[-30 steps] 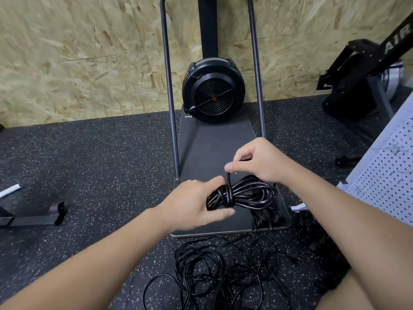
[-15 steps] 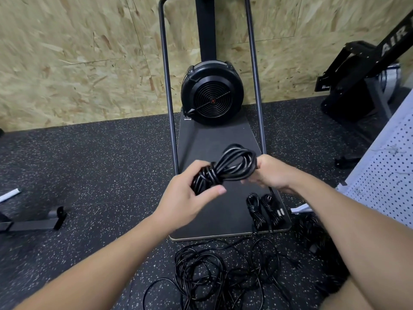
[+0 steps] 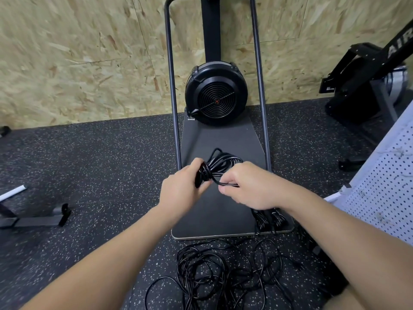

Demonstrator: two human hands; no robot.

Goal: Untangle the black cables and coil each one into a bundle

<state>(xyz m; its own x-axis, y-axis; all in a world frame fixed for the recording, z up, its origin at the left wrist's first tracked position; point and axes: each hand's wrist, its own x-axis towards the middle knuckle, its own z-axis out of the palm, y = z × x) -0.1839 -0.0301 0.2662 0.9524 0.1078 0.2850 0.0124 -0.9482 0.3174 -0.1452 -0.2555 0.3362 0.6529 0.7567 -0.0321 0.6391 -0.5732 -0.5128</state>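
A coiled black cable bundle [image 3: 220, 163] is held in the air over the dark platform [image 3: 220, 139]. My left hand [image 3: 182, 193] grips its wrapped end. My right hand [image 3: 250, 186] pinches the loose cable end that runs out of the wrap. Two finished black bundles [image 3: 269, 219] lie on the platform's near right corner, partly hidden by my right forearm. A tangled heap of black cables [image 3: 219, 276] lies on the speckled floor in front of the platform.
A black fan unit [image 3: 215, 93] with a tall metal frame [image 3: 172, 86] stands on the platform by the chipboard wall. Black exercise equipment [image 3: 366, 81] is at the right, a white perforated panel [image 3: 384, 191] nearer, and a metal foot [image 3: 35, 219] at the left.
The bundle was turned and lifted away from the platform. My right hand moved from the coil's far side to its near side and now pinches the loose end.
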